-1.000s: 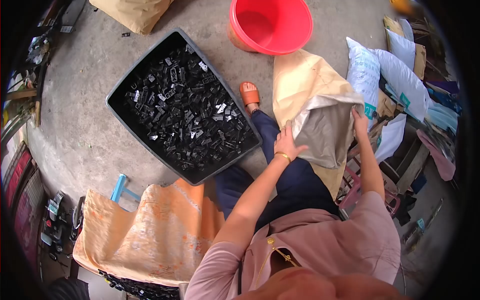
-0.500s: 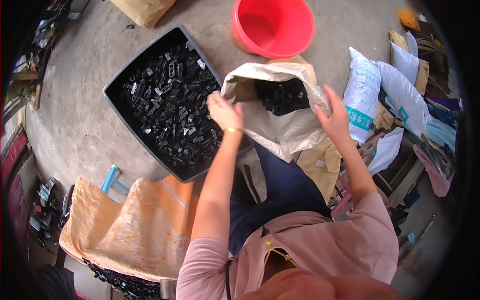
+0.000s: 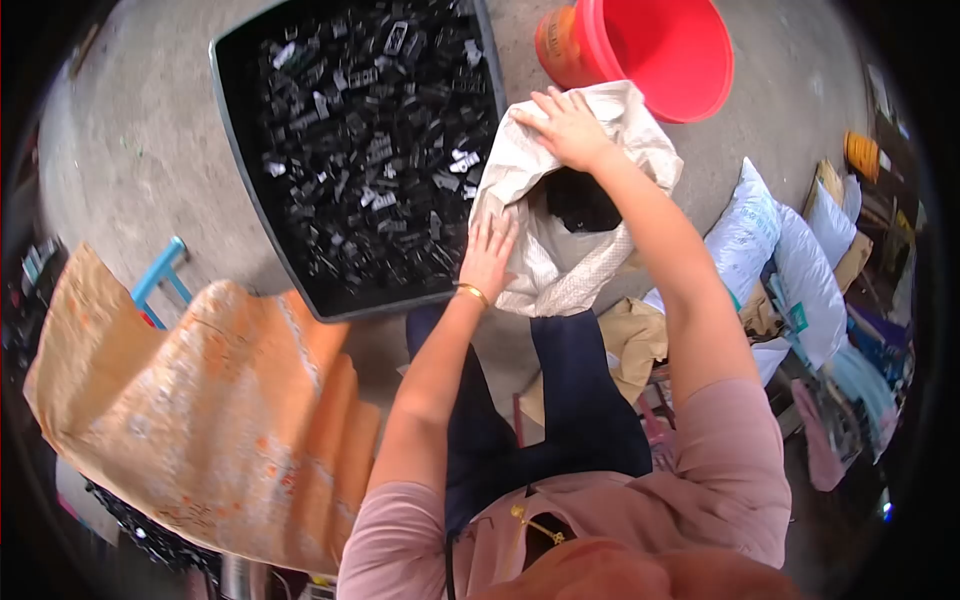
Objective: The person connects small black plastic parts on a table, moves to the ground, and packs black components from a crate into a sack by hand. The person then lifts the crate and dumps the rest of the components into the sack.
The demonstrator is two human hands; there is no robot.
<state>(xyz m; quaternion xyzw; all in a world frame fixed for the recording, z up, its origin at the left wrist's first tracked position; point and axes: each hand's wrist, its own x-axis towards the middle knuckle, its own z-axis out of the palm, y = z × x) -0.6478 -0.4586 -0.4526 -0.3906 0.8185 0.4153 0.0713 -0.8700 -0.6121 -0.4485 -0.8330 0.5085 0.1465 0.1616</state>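
A white woven sack (image 3: 560,275) stands in front of my knees with its mouth folded wide, and dark pieces (image 3: 582,203) lie inside it. My left hand (image 3: 488,258) rests flat against the sack's left side, fingers extended. Across the far rim lies my right hand (image 3: 568,130), its fingers spread over the folded cloth. Just left of the sack is a large black bin (image 3: 237,130), holding many small black plastic parts (image 3: 375,150) with some paler bits among them.
Beyond the sack a red bucket (image 3: 600,42) lies tilted. An orange patterned cloth (image 3: 220,420) drapes at the lower left, near a blue stool leg (image 3: 158,275). White filled sacks (image 3: 745,235) and brown paper (image 3: 635,350) lie on the right.
My right hand has moved from the sack's right edge to its far rim. My left hand has come down onto the sack's left side. The view has shifted, placing the bin higher.
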